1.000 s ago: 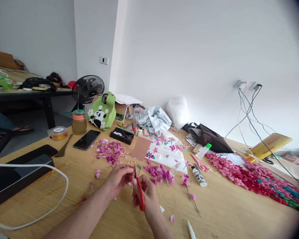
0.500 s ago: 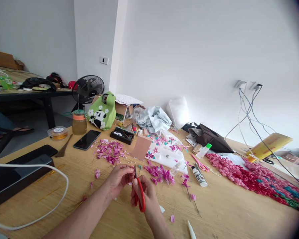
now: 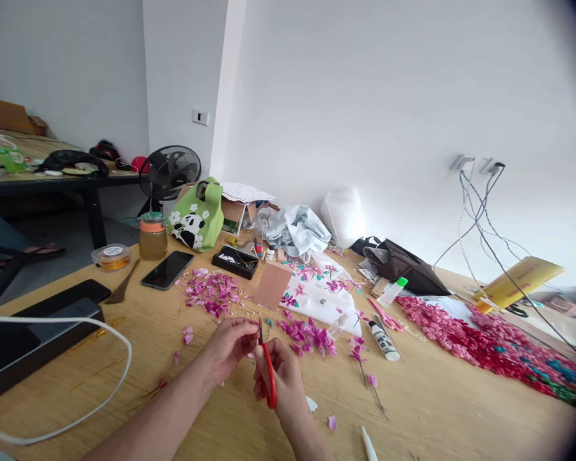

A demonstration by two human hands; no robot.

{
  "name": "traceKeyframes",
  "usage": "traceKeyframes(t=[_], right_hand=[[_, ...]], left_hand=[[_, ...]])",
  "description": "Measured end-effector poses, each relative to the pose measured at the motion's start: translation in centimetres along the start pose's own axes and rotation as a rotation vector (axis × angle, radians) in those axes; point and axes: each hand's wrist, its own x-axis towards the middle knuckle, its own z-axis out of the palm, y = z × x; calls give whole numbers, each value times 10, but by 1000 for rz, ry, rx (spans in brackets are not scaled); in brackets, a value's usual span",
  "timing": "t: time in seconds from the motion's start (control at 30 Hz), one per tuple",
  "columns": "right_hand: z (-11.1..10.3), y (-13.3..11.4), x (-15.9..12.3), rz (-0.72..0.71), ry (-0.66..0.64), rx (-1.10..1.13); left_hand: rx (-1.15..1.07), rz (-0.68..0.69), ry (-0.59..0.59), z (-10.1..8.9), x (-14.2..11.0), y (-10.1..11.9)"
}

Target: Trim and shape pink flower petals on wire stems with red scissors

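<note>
Gripping red-handled scissors (image 3: 269, 378) in the right hand (image 3: 287, 378), with blades beside the left fingertips

Running lengthwise away from the body, toward the table's far edge, with a slight lean left at the tips. Held nearest the right hand, inside closed thumb and fingers around the red loops. Reaching with the blade tips to the thumb and forefinger of the left hand (image 3: 230, 349), pinched together on a small piece too tiny to identify. Impossible to tell whether the blades touch it. Placed above the table (image 3: 422, 397), well in from the left edge.

Just beyond the tips, a teal bit (image 3: 269, 322), then a tan card (image 3: 273, 285). Beyond the left hand, loose magenta petals (image 3: 214, 291); beyond the right, a second petal cluster (image 3: 312, 337), then a white bottle (image 3: 384, 340) and pink-handled scissors (image 3: 388, 317). Toward the left edge, a phone (image 3: 167, 269) and a lidded jar (image 3: 152, 237); toward the right, a mound of pink and red pieces (image 3: 484, 342). Near the far edge, a green panda bag (image 3: 196, 214). Past that, a black fan (image 3: 170, 171) and a pale wall (image 3: 365, 96) with hanging cables (image 3: 482, 205).
</note>
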Motion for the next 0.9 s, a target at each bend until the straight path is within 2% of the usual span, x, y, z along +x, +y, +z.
traceKeyframes(t=[0.13, 0.33, 0.7, 0.9], right_hand=[[1, 2, 0, -17, 14, 10], [1, 4, 1, -23, 8, 17], [-1, 9, 4, -42, 37, -48], [-5, 15, 6, -74, 59, -137]], left_hand=[[-2, -1, -31, 2, -1, 1], [-22, -2, -16, 2, -2, 0], [-32, 4, 24, 1, 0, -2], [-12, 3, 8, 1, 0, -1]])
